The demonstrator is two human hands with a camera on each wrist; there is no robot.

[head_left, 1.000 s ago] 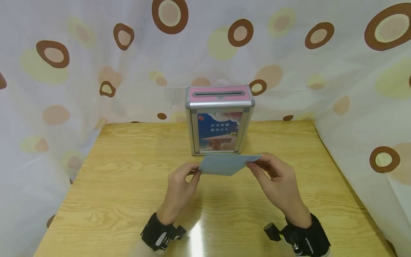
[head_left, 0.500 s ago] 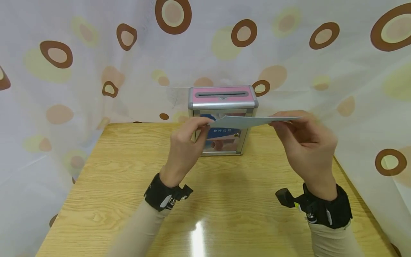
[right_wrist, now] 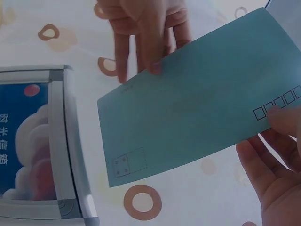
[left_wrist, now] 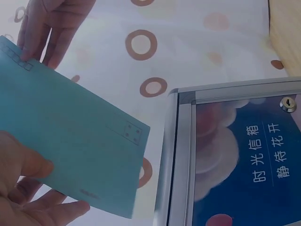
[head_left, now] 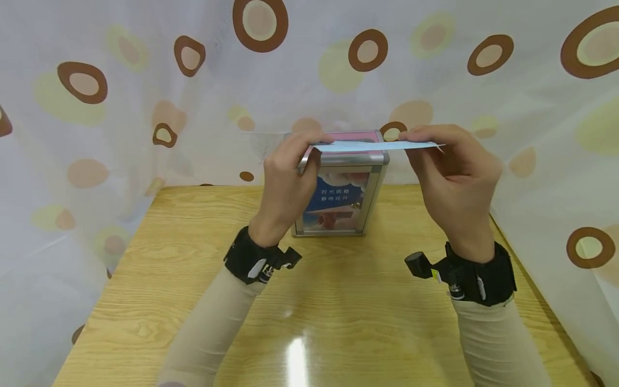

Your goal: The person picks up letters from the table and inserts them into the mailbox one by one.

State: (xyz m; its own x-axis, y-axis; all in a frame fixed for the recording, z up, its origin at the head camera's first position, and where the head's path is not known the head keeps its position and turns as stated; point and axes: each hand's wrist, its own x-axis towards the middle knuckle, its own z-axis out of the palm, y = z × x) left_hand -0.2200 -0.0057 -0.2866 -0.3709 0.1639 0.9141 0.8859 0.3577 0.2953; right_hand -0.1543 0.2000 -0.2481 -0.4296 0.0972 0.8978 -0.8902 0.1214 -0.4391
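Note:
A pale blue envelope (head_left: 369, 146) is held level between both hands, seen nearly edge-on in the head view. My left hand (head_left: 288, 180) pinches its left end, thumb on one face and fingers on the other. The right hand (head_left: 456, 185) pinches the opposite end the same way. In the right wrist view the envelope (right_wrist: 193, 99) shows its printed postcode boxes and stamp square. Behind it stands a letter box (head_left: 338, 188) with a silver frame, a pink top and a blue picture door. In the head view the envelope overlaps the top, hiding most of the slot.
The letter box stands upright at the back of a wood-grain table (head_left: 203, 258). A white curtain (head_left: 309, 70) with brown and yellow spots hangs behind and on both sides. A small lock (left_wrist: 288, 104) sits on the box's door.
Both hands have raised the envelope from low in front of the box's door up to the height of its top. The envelope has tilted until nearly edge-on in the head view.

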